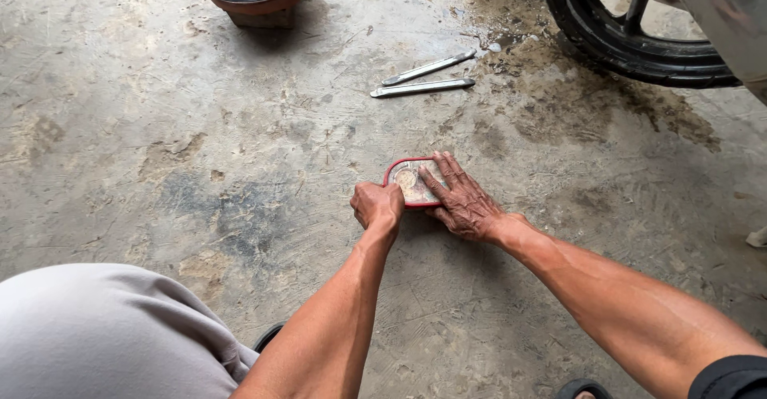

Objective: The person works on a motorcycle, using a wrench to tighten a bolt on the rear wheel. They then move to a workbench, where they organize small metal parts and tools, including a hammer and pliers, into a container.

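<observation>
Head: both hands on rounded red-rimmed tin; rough concrete.

Even, soft daylight over the concrete floor; faint shadows beneath the arms, sharp focus, slight wide-angle stretching toward edges.

Bare forearms, a dark short sleeve on the right arm, light grey trousers.
</observation>
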